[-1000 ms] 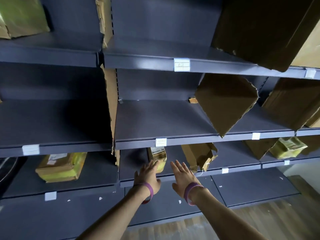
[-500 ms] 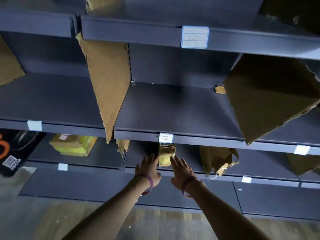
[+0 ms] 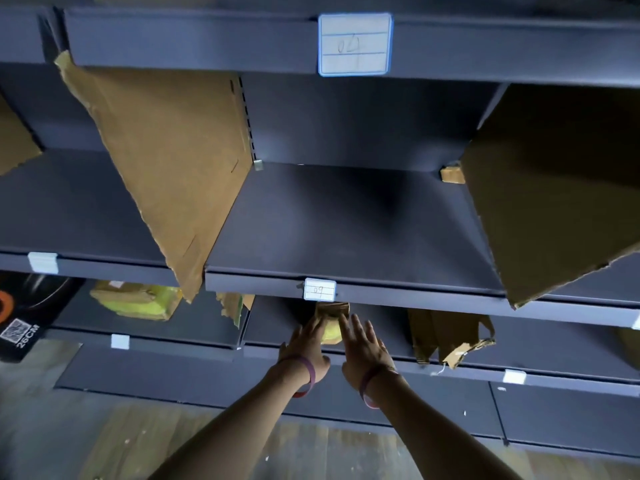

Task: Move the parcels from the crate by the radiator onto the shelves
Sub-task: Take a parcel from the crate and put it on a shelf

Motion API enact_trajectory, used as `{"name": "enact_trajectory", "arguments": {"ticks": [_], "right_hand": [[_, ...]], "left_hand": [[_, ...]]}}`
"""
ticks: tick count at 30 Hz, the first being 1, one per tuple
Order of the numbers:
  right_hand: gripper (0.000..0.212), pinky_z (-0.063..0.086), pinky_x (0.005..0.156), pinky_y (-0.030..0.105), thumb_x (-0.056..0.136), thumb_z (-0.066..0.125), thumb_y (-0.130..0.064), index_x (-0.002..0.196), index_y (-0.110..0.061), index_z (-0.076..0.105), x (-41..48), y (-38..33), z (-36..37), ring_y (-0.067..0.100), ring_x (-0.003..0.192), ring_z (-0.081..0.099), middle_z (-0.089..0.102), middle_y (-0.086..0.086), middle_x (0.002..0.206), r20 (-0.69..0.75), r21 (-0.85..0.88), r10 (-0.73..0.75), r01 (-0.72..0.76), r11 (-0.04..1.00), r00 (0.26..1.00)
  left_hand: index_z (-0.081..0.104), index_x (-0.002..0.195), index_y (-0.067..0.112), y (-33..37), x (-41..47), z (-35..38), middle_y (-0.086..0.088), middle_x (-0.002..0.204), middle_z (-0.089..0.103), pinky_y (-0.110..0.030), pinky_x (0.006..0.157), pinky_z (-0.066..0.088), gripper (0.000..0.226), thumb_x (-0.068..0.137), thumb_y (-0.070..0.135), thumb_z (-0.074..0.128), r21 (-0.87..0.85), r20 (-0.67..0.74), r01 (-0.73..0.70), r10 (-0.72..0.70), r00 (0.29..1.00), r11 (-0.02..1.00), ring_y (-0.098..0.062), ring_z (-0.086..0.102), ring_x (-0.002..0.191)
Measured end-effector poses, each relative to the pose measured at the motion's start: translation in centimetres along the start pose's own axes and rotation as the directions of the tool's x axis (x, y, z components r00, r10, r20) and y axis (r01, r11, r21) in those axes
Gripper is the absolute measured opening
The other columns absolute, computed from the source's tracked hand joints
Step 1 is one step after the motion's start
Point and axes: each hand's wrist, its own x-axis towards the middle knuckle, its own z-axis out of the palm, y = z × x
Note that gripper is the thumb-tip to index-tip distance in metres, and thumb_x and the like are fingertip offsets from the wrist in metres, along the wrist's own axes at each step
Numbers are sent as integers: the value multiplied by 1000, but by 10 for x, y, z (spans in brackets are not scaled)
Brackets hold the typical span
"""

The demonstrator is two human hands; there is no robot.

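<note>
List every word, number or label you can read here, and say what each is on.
"04": blue-bordered white label, top shelf edge.
"09": small white label, middle shelf edge.
"26CM": black box at lower left, beside a QR code.
Other small white shelf tags: nothing legible.

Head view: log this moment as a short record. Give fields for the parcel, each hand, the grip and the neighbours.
parcel: small brown-and-yellow taped parcel, upright on the dark grey shelf, below the white label marked 09
left: left hand, fingers straight, against the parcel's left side
right: right hand, fingers straight, at its right side; contact unclear
grip: none, neither hand curls round it
neighbours: torn brown cardboard divider to the right; second yellow-and-brown parcel in the bay to the left
</note>
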Motion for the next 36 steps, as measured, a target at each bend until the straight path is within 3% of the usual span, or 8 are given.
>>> {"name": "enact_trajectory", "arguments": {"ticks": [7, 20, 36], "right_hand": [[85, 16, 120, 45, 92, 45, -2, 153, -23, -11, 13, 2, 11, 31, 148, -6, -11, 2, 162, -11, 40, 38, -38, 998, 999], [87, 12, 119, 45, 89, 41, 6, 154, -24, -10, 24, 5, 6, 30, 148, -10, -12, 0, 162, -56, 52, 46, -43, 998, 997], [80, 12, 121, 43, 96, 47, -12, 154, -26, -6, -77, 4, -42, 29, 149, -3, -6, 2, 162, -60, 86, -24, 29, 996, 998]], "left_hand": [[-6, 150, 38, -1, 16, 6, 10, 160, 3, -56, 114, 20, 92, 88, 10, 56, -21, 3, -2, 2, 1000, 1000, -23, 8, 147], [-5, 151, 33, 1, 29, 4, 9, 161, 0, -54, 113, 24, 90, 89, 12, 57, -11, -40, -28, 28, 999, 1000, -22, 9, 147], [9, 152, 30, 42, -88, -12, 3, 158, 17, -47, 112, 30, 73, 94, 25, 53, -53, -181, -24, 14, 983, 998, -21, 22, 143]]}}
